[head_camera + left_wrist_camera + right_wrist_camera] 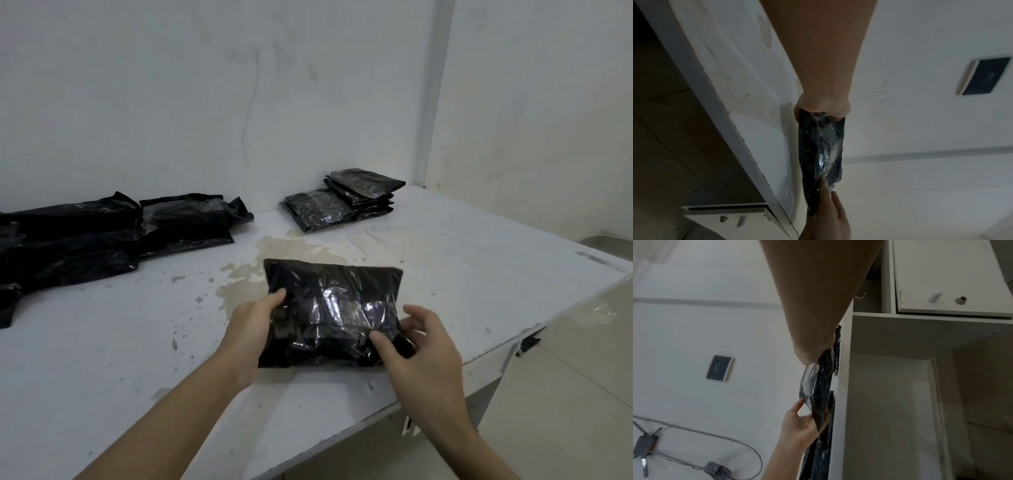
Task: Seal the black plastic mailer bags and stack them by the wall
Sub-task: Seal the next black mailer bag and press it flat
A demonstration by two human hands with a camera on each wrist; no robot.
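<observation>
A: Near the front edge of the tabletop (445, 274), one black mailer bag (334, 313) sits between both hands, long axis running left to right across the person.

B: Grip status?

A: The left hand (251, 320) grasps the bag's left end, thumb on top, fingers underneath. The right hand (419, 342) pinches the near-right corner: thumb pressed on the top film, remaining fingers loosely spread past the right edge.

B: Destination?

A: The sealed stack (346, 202) lies by the wall (205, 102), ahead and slightly to the right of the bag, well apart from it. The unsealed pile (102, 233) lies far left.

B: Judgement on the move?

A: If the flap is closed (cannot confirm from these views), the carry goes forward and right. The right hand is nearer the stack, so it likely leads.
</observation>
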